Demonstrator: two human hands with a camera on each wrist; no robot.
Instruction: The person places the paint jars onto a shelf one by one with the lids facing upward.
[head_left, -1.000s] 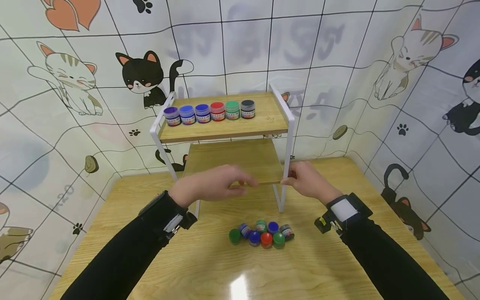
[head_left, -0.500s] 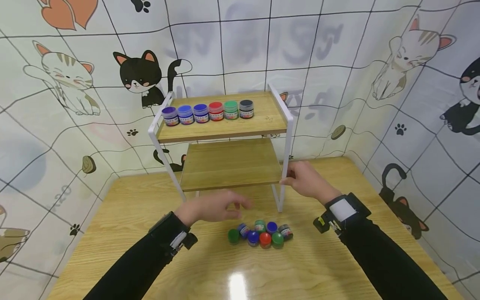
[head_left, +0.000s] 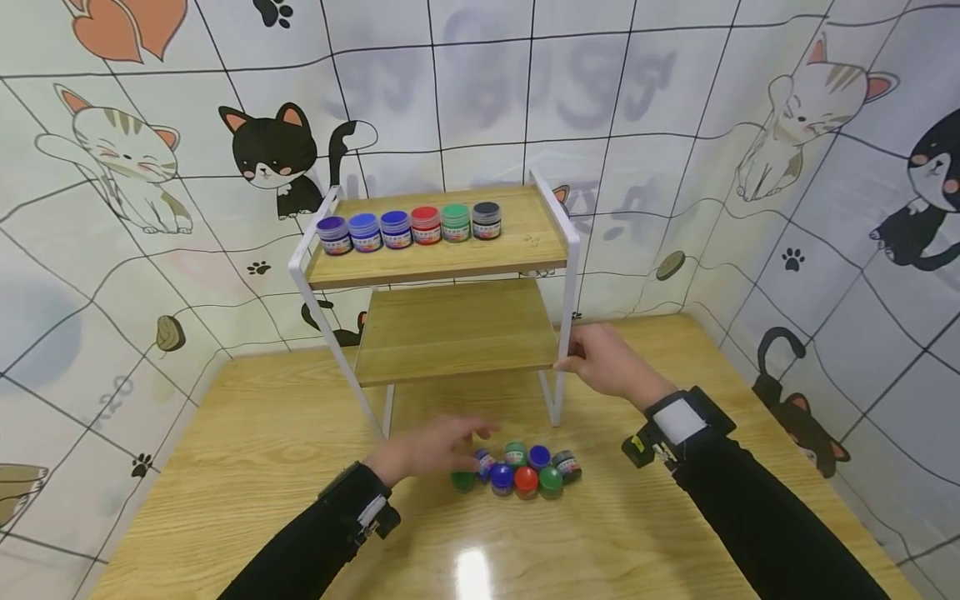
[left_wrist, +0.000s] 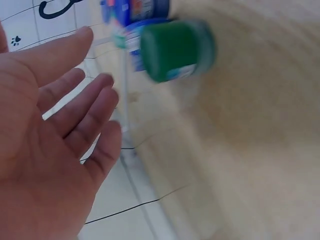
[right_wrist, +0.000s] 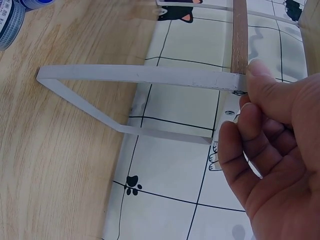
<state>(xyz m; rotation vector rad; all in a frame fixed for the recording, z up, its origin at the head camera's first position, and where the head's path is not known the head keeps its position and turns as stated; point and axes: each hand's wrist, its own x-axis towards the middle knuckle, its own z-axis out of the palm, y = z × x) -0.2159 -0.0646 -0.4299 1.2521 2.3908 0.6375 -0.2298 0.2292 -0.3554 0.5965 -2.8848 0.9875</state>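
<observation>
Fingers extended, my left hand (head_left: 435, 446) hovers at the left end of a loose group of small paint jars, holding nothing. A green-lidded jar (head_left: 462, 482) lies under it, partly covered; the left wrist view shows that green jar (left_wrist: 175, 50) just beyond the fingertips. Blue (head_left: 502, 477), red (head_left: 527, 482), green (head_left: 551, 482) and dark (head_left: 566, 465) jars lie beside it, some tipped over. With thumb and curled fingers my right hand (head_left: 607, 362) grips the white right front post (right_wrist: 150, 74) of a two-tier rack, level with the lower shelf (head_left: 457, 329).
On the upper shelf (head_left: 517, 254) several paint jars stand upright in a row: purple, blues, red (head_left: 426, 225), green and black. The rack stands on a wooden table (head_left: 300, 417) before a cat-patterned wall covering (head_left: 465, 100).
My left hand has come down from in front of the lower shelf to the jars on the table. My right hand stays on the rack post; the view has shifted slightly.
</observation>
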